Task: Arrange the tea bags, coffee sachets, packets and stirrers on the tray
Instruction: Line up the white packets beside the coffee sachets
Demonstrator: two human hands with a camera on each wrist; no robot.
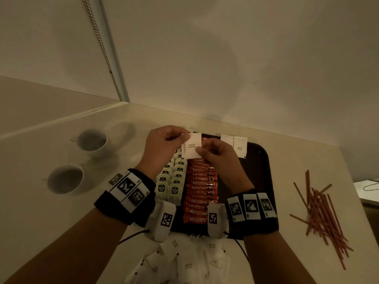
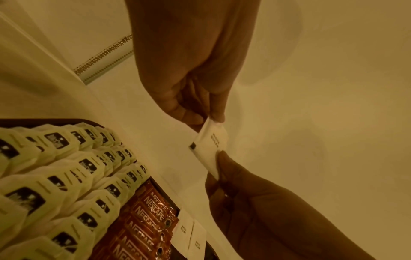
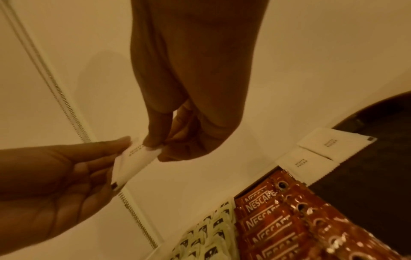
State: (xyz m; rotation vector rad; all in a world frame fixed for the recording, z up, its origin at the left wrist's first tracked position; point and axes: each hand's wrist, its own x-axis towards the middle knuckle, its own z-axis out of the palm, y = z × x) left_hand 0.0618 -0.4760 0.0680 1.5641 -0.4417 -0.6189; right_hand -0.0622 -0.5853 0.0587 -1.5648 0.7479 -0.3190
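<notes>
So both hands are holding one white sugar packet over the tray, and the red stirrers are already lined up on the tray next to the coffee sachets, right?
Not quite. Both the left hand and right hand do hold one sugar packet over the tray, but the stirrers are not on it. The head view shows them in a loose pile on the counter to the tray's right. Beside the coffee sachets lie tea bags.

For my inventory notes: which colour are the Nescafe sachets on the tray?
Red-orange Nescafe sachets, white lettering; head view shows it best.
</notes>
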